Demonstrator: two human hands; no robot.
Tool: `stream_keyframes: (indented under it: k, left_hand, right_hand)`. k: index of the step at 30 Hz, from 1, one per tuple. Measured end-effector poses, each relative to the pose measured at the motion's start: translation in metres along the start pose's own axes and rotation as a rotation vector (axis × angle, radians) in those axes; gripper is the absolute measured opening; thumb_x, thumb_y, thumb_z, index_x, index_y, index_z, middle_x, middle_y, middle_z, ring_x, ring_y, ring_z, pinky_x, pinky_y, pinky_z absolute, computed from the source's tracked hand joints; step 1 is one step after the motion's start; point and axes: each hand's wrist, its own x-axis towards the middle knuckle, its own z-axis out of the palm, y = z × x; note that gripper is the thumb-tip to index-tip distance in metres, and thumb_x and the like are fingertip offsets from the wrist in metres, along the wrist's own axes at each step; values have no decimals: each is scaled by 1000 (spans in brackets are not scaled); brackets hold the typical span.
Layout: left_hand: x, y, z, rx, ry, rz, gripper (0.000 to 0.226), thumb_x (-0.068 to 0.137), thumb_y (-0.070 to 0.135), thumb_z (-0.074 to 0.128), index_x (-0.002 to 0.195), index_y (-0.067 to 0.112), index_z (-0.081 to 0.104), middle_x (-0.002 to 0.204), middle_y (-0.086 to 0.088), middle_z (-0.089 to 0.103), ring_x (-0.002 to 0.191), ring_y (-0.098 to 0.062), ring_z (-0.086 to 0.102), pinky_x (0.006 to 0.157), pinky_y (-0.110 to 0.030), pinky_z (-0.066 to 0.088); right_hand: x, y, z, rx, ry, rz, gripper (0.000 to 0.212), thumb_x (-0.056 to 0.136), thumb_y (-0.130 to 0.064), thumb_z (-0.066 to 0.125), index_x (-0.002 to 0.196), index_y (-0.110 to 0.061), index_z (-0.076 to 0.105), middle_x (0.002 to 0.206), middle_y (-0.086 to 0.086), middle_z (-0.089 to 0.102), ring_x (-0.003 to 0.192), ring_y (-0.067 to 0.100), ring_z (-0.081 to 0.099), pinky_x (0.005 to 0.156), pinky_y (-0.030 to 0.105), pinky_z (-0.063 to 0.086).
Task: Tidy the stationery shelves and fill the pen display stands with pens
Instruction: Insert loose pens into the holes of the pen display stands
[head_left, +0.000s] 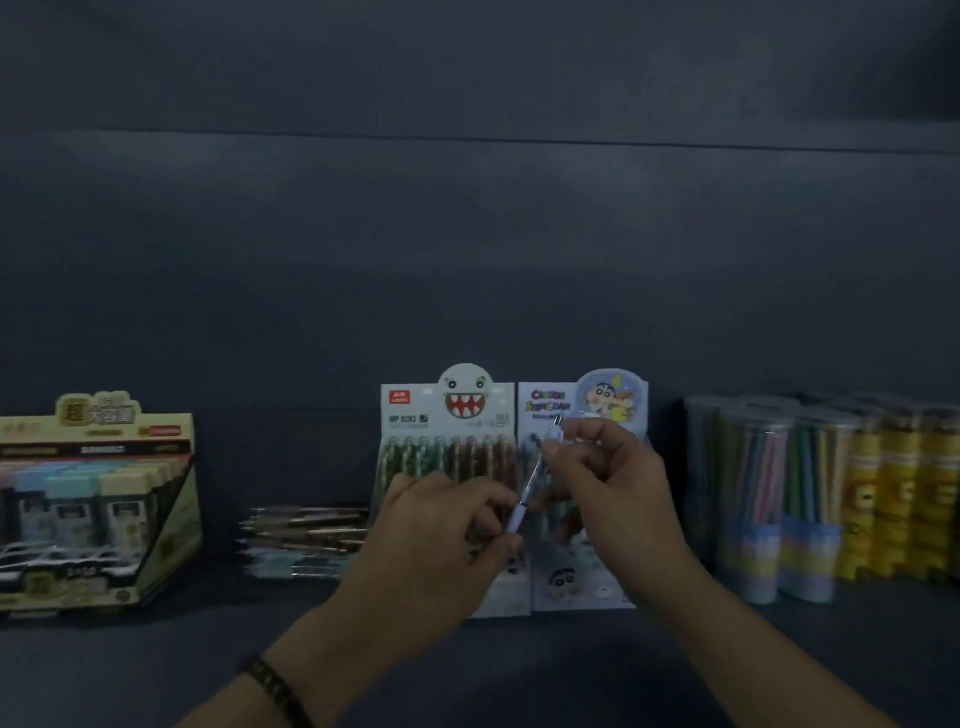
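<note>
A white pen (531, 486) is held slanted between both hands in front of two pen display stands. My left hand (441, 535) pinches its lower end and my right hand (608, 483) pinches its upper part near the clip. Behind my left hand stands the monster-face stand (447, 415), with green and brown pens upright in it. Right beside it is the cartoon-boy stand (582, 587), and my hands hide most of its pens. A pile of loose pens (306, 538) lies on the dark shelf, left of the stands.
A beige display box of erasers (98, 504) stands at the left. Clear tubes of coloured pencils (763, 493) and yellow tubes (904, 493) stand at the right. The dark shelf surface (519, 670) runs along the front, with a dark back wall behind.
</note>
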Motion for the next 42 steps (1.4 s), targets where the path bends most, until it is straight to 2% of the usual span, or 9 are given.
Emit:
stream_keyframes:
  k: [3, 5, 8, 12, 16, 19, 29, 38, 42]
  left_hand:
    - [17, 18, 23, -103, -23, -52, 20, 95, 47, 71, 113, 48, 64, 88, 29, 66, 83, 1, 61, 85, -33, 50]
    - [24, 32, 40, -156, -28, -98, 30, 95, 47, 72, 122, 49, 60, 92, 29, 65, 88, 3, 60, 81, -20, 48]
    - [19, 43, 64, -85, -16, -101, 47, 92, 59, 70, 132, 50, 47, 116, 33, 58, 106, 9, 51, 93, -12, 39]
    - [11, 41, 79, 92, -120, 2, 47, 94, 74, 50, 133, 50, 53, 124, 33, 55, 117, 3, 47, 105, -21, 37]
    - [4, 37, 83, 110, -200, 46, 47, 90, 72, 53, 131, 49, 59, 120, 32, 62, 111, 2, 55, 99, -24, 46]
    - [3, 38, 85, 137, -210, 66, 37, 91, 63, 59, 124, 47, 64, 113, 31, 64, 105, 2, 56, 92, -21, 46]
    - [4, 37, 83, 168, -236, 91, 36, 93, 54, 56, 125, 44, 69, 119, 31, 64, 111, 4, 51, 93, -15, 31]
    - [5, 37, 80, 116, -242, 104, 42, 97, 54, 50, 135, 44, 64, 128, 29, 63, 119, 3, 45, 101, -14, 23]
    - [4, 36, 79, 93, -255, 108, 42, 99, 53, 48, 138, 44, 62, 131, 28, 62, 121, 3, 44, 101, -12, 20]
  right_hand:
    - [10, -3, -30, -61, -12, -53, 25, 102, -14, 67, 126, -22, 65, 71, 15, 63, 69, 36, 75, 51, 37, 55]
    - [21, 0, -48, -113, 35, -90, 27, 102, -15, 67, 128, -23, 66, 75, 17, 66, 67, 32, 74, 51, 36, 55]
    - [42, 10, -69, -323, 200, -170, 23, 102, -20, 68, 124, -26, 67, 75, 5, 73, 62, 18, 74, 54, 33, 55]
    - [49, 30, -81, -583, 237, -322, 28, 101, -20, 67, 128, -27, 62, 71, -6, 69, 64, 6, 67, 58, 15, 49]
    - [44, 47, -85, -748, 224, -383, 37, 102, -26, 65, 138, -28, 56, 86, -10, 69, 72, 3, 65, 66, 25, 56]
    - [44, 49, -85, -805, 218, -453, 35, 102, -24, 66, 135, -28, 56, 87, -8, 67, 72, 8, 64, 64, 35, 57]
    - [43, 50, -83, -792, 213, -481, 31, 100, -22, 70, 130, -24, 62, 81, -9, 68, 68, 11, 63, 63, 37, 57]
    - [42, 53, -81, -825, 142, -437, 25, 98, -26, 71, 122, -28, 68, 87, -14, 67, 68, 2, 65, 61, 32, 59]
    - [37, 54, -83, -805, 139, -409, 31, 95, -13, 68, 121, -28, 75, 79, -19, 64, 53, 3, 58, 54, 21, 48]
